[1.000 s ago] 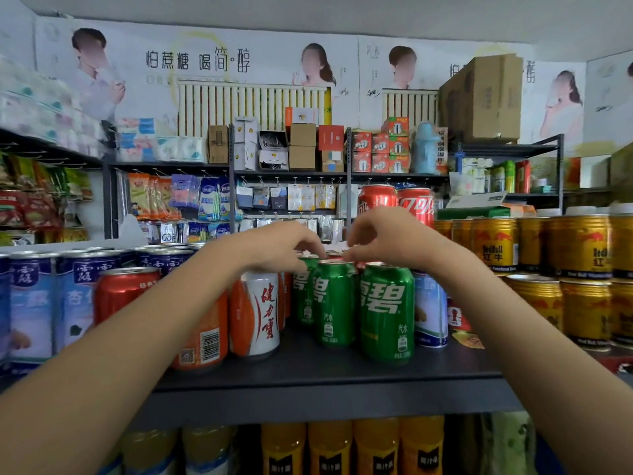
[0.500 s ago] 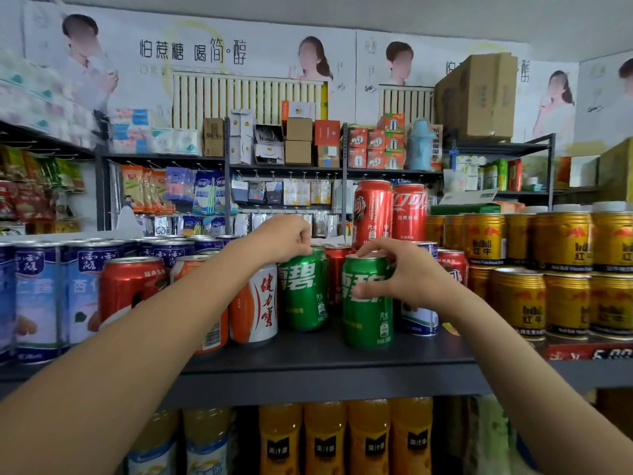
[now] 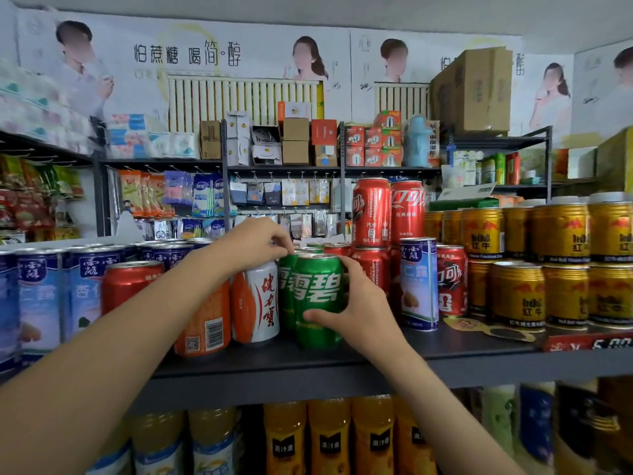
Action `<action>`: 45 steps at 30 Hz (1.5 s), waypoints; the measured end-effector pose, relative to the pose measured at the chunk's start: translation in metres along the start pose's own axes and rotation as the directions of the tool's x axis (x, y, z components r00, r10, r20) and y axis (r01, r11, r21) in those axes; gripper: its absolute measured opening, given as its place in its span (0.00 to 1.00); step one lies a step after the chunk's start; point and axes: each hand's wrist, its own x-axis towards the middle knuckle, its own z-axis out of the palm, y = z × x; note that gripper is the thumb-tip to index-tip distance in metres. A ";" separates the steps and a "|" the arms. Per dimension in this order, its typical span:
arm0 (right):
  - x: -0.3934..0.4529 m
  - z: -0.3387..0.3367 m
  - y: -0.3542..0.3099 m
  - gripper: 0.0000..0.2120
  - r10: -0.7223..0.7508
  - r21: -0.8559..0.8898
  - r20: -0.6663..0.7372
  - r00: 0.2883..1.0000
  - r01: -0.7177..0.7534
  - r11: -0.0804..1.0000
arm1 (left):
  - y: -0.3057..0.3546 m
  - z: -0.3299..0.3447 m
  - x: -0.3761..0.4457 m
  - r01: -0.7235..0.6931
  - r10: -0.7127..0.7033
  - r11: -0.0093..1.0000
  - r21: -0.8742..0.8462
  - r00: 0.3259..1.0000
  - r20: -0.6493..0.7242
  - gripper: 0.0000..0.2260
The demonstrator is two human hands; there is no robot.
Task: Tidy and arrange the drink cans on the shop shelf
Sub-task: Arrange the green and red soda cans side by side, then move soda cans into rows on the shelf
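1. We note a front green can (image 3: 318,299) standing upright near the front edge of the dark shelf (image 3: 455,347), white characters facing us
2. Our right hand (image 3: 363,310) is wrapped around it: thumb across the lower front, fingers curled round its right side, grip closed on the can
3. A second green can (image 3: 286,289) stands just behind and to the left, touching the front one, mostly hidden by it
4. Our left hand (image 3: 255,240) reaches over from the left, fingertips pinched at the top rim of that second green can; whether it truly holds the rim or only touches it we cannot tell
5. Left of the green pair: a white-and-orange can (image 3: 255,303) touching the second green can, then an orange can (image 3: 203,320) with barcode facing out, partly behind our left forearm
6. Further left a red can (image 3: 126,286), then blue-and-white cans (image 3: 37,296) in rows running to the frame's edge
7. Right of our right hand: red cola cans (image 3: 371,212) stacked two high, a tall blue-and-white can (image 3: 418,282) in front, and one more red can (image 3: 451,279) beside it
8. Far right, gold cans (image 3: 565,234) stacked in two tiers, filling that end of the shelf
9. A flat printed card (image 3: 489,329) lies on the shelf before the gold cans
10. Below the shelf, orange juice bottles (image 3: 329,437) stand in a row
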 end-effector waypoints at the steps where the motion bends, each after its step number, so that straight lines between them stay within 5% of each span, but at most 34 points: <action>1: 0.000 0.004 -0.003 0.43 0.001 0.011 0.001 1.000 -0.001 1.000 | 0.004 0.000 -0.001 -0.003 0.002 1.000 -0.001 0.999 -0.035 0.08; 6: -0.009 0.008 -0.010 0.40 0.013 0.068 0.075 0.997 -0.019 0.997 | 0.030 0.010 -0.024 -0.103 0.091 0.992 -0.080 0.986 -0.137 0.12; 10: -0.004 -0.038 0.018 0.30 -0.016 -0.125 -0.292 0.956 -0.022 0.992 | 0.027 0.022 -0.045 -0.101 0.114 0.992 0.079 0.977 -0.183 0.18; 13: 0.008 -0.057 0.040 0.35 0.061 -0.358 -0.430 0.901 -0.232 0.904 | 0.024 0.031 -0.051 -0.055 0.067 0.994 0.094 0.989 -0.132 0.24; 19: 0.015 -0.040 0.057 0.40 0.151 -0.368 -0.380 0.913 -0.299 0.881 | 0.024 0.030 -0.057 -0.068 0.073 0.996 0.052 0.993 -0.096 0.24; 29: 0.005 -0.030 0.036 0.40 -0.033 -0.078 -0.241 0.970 0.015 0.997 | 0.035 0.014 -0.052 -0.020 0.010 0.979 0.201 0.998 0.054 0.25; 37: 0.014 -0.020 0.022 0.44 -0.144 0.111 0.043 0.989 0.139 0.984 | 0.068 0.023 -0.037 -0.045 0.062 0.987 0.152 0.992 -0.108 0.22; 42: 0.053 -0.084 0.036 0.32 -0.170 -0.035 -0.260 0.951 0.166 0.985 | 0.076 0.025 -0.028 0.007 0.031 0.979 0.204 0.983 -0.182 0.22; 45: 0.098 -0.099 0.041 0.33 -0.134 -0.135 -0.226 0.965 0.105 0.985 | 0.091 0.027 -0.016 0.052 -0.007 0.983 0.177 0.970 -0.244 0.18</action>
